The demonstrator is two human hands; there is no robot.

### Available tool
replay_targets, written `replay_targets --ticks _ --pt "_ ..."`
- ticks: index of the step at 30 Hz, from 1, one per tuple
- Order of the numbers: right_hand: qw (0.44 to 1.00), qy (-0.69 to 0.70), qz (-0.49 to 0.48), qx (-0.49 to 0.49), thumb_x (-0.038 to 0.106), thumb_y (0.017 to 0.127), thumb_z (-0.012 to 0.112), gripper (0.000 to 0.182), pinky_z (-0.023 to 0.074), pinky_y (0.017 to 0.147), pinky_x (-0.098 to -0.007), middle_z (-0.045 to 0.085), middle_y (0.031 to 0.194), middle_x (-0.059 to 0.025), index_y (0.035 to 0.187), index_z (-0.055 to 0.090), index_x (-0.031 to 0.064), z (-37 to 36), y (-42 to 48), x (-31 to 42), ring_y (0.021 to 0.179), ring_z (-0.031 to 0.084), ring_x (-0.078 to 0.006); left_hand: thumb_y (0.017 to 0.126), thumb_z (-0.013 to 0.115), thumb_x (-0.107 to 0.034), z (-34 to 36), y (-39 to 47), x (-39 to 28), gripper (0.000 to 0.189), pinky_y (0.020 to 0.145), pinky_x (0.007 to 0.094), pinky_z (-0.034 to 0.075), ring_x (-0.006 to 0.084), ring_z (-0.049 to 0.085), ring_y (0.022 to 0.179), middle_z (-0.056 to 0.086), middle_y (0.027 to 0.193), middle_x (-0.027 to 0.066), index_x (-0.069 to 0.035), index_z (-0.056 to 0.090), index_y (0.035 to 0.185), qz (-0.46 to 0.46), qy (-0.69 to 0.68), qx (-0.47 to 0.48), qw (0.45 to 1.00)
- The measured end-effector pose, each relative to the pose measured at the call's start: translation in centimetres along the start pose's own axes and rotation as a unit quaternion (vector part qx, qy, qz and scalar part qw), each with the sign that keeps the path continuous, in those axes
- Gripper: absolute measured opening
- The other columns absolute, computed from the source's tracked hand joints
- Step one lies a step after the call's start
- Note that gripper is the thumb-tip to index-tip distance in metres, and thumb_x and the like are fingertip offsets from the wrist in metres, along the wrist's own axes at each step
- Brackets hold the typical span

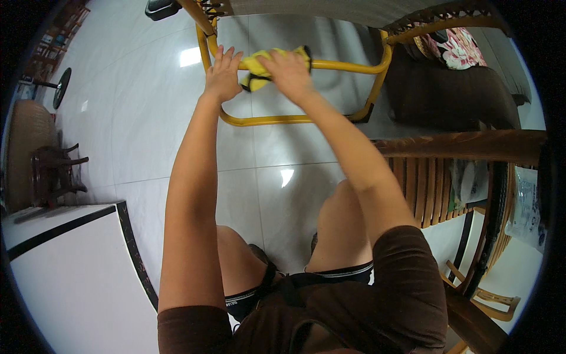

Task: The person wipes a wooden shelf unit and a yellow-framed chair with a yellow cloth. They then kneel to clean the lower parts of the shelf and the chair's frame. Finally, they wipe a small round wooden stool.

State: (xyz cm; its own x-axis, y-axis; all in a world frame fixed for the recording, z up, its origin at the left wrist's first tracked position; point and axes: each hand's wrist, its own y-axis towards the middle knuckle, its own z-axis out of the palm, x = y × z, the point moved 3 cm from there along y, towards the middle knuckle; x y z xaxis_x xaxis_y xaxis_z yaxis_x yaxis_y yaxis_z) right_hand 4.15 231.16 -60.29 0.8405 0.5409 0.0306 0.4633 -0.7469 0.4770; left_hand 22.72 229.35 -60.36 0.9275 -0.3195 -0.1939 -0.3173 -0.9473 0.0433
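My left hand (223, 77) lies against the left corner of a yellow tubular metal chair frame (345, 66), its fingers straight and slightly apart. Under my right hand (289, 73) is a bunched yellow cloth (256, 65) with black edging. The hand presses the cloth onto the frame's upper crossbar, left of its middle, and its fingers curl over it. Part of the crossbar is hidden by the cloth and hands. A lower yellow tube of the same frame rests on the floor nearer to me.
Pale glossy tiles (141, 132) cover the floor. On the right are a dark cushioned seat (451, 93), floral fabric (462, 48) and a slatted wooden bench (415, 190) with plastic packages (526, 208). A white black-edged panel (75, 274) stands lower left; a small dark wooden stool (55, 170) is beyond it.
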Motion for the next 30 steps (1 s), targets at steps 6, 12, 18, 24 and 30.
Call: replay_targets --ticks 6,12,18,24,30 --pt "0.99 -0.137 0.026 -0.019 0.011 0.086 0.054 0.052 0.0374 0.102 -0.0535 0.054 0.129 -0.0093 0.136 0.051 0.0209 -3.3 -6.2 -8.9 0.115 0.051 -0.0383 0.07 0.073 -0.007 0.0 -0.5 0.3 0.093 0.116 0.0523 0.024 0.0316 0.001 0.151 0.018 0.161 0.0076 -0.018 0.029 0.151 -0.019 -0.033 0.002 0.999" --pt "0.984 -0.165 0.067 -0.014 0.014 0.087 0.053 0.043 0.0373 0.102 -0.0546 0.056 0.126 -0.0087 0.13 0.056 0.019 -1.6 -4.3 -5.7 0.113 0.052 -0.0375 0.072 0.069 -0.006 0.7 -0.2 -0.4 0.091 0.116 0.0544 0.023 0.0304 -0.004 0.152 0.013 0.163 0.0075 -0.017 0.028 0.152 -0.028 -0.063 -0.004 0.998" --pt "0.994 -0.099 0.043 -0.027 0.018 0.087 0.053 0.041 0.0383 0.099 -0.0542 0.058 0.122 -0.008 0.127 0.058 0.0189 1.6 0.9 2.3 0.107 0.054 -0.0346 0.064 0.078 -0.009 0.9 -0.1 0.1 0.1 0.114 0.0518 0.028 0.034 0.003 0.151 0.019 0.16 0.0089 -0.018 0.029 0.151 -0.018 -0.042 -0.024 0.999" --pt "0.995 -0.097 -0.004 0.005 0.015 0.088 0.051 0.05 0.041 0.095 -0.0494 0.058 0.125 -0.0067 0.137 0.05 0.0239 -0.2 -2.0 -3.1 0.106 0.055 -0.0333 0.068 0.073 -0.005 0.8 -0.5 1.3 0.094 0.114 0.0516 0.027 0.0295 0.005 0.151 0.022 0.16 0.005 -0.022 0.031 0.15 0.011 -0.043 -0.039 0.998" --pt "0.973 -0.209 0.098 -0.013 0.01 0.087 0.052 0.045 0.0364 0.103 -0.0529 0.056 0.124 -0.0077 0.131 0.053 0.0215 -4.0 -8.1 -11.9 0.113 0.052 -0.0352 0.065 0.076 -0.007 0.7 -0.5 0.6 0.096 0.116 0.0499 0.027 0.0323 0.007 0.15 0.024 0.159 0.0069 -0.02 0.032 0.149 0.01 -0.031 -0.043 0.999"
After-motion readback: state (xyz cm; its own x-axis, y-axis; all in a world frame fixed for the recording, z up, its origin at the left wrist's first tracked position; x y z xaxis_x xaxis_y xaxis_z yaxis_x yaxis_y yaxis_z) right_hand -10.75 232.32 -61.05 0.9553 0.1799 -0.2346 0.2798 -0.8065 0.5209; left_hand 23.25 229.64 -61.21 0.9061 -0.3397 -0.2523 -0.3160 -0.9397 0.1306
